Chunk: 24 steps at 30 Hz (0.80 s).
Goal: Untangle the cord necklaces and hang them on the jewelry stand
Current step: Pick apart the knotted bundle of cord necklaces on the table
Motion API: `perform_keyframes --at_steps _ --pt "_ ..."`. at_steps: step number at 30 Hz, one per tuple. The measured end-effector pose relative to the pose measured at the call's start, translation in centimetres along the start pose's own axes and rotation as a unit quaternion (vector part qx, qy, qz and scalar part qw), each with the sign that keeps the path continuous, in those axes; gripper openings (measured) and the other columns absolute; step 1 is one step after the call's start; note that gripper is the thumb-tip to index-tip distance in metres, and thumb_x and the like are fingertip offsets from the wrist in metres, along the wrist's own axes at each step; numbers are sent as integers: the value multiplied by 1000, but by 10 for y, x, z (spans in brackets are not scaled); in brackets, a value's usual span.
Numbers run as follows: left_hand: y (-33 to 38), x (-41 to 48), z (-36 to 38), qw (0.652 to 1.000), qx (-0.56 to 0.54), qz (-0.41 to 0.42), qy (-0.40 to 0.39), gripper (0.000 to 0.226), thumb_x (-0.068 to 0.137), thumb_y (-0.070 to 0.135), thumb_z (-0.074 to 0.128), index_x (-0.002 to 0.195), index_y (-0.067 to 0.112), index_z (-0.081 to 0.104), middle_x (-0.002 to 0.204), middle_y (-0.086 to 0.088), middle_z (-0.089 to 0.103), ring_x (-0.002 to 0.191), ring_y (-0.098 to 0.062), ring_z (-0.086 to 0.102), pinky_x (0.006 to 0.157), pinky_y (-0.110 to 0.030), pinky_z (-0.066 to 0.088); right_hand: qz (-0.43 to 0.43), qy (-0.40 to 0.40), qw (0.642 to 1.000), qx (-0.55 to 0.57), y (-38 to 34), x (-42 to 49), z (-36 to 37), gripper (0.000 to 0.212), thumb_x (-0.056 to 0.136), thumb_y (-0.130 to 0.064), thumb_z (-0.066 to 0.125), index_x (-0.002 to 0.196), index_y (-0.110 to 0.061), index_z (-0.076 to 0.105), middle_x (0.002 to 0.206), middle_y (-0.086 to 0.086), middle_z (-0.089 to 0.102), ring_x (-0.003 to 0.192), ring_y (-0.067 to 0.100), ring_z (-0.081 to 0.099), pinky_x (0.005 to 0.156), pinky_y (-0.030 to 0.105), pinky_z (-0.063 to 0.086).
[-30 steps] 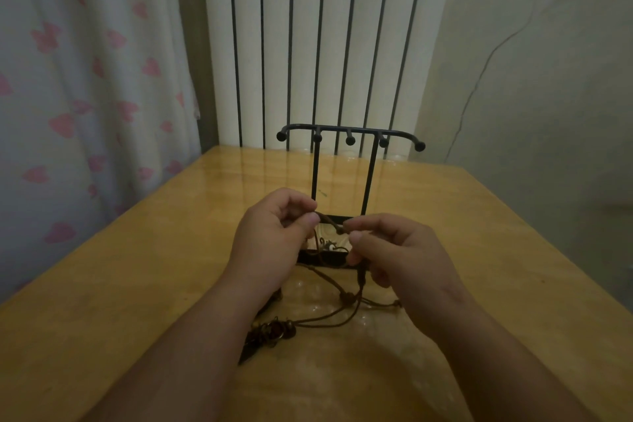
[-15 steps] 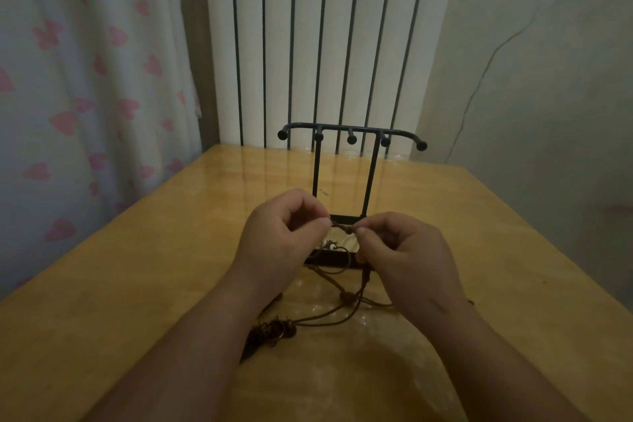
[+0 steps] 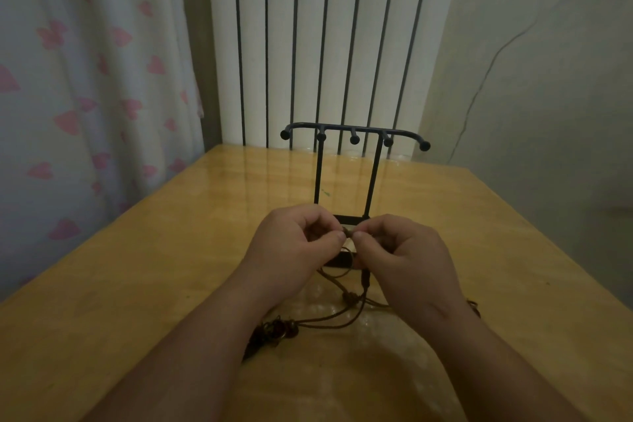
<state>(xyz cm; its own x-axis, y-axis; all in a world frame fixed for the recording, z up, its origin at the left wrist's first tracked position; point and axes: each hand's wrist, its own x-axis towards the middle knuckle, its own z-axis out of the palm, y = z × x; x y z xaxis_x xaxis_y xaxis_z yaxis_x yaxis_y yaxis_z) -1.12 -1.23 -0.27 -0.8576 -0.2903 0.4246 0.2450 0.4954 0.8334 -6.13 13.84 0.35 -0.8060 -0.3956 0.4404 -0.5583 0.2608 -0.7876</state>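
Closer together now, left hand (image 3: 294,243) and right hand (image 3: 407,257) each pinch the cord necklaces (image 3: 349,296).

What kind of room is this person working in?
Most likely a room in a home, perhaps a bedroom: a curtain printed with pink hearts hangs at left, a white ribbed radiator stands behind the wooden table, and a jewelry stand sits on it.

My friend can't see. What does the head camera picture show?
A left hand and a right hand pinch tangled brown cord necklaces between them over a wooden table. Behind stands a black jewelry stand with nothing on its hooks.
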Motion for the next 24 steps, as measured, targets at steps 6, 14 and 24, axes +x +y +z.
perform_keyframes --at_steps 6,14,24 --pt "-2 1 -1 1000 -9 -5 -14 16 84 17 63 73 28 65 64 9 59 61 -6 53 58 -26 46 -1 -20 1000 21 1 1 0 8 85 -27 64 81 -31 70 71 -7 71 66 11 66 62 34 57" --pt "-3 1 2 999 32 20 -25 18 87 15 64 75 29 64 67 8 59 62 -3 52 56 -19 45 -47 -3 999 -14 5 3 -5 7 82 -29 67 79 -35 70 66 -16 61 57 6 50 51 19 44" --pt "-3 0 3 998 49 27 -42 18 88 17 60 75 29 60 68 8 56 61 -2 49 55 -15 42 -120 -53 973 -191 5 6 -8 11 83 -41 50 86 -36 60 83 -21 52 85 -5 47 61 14 37"
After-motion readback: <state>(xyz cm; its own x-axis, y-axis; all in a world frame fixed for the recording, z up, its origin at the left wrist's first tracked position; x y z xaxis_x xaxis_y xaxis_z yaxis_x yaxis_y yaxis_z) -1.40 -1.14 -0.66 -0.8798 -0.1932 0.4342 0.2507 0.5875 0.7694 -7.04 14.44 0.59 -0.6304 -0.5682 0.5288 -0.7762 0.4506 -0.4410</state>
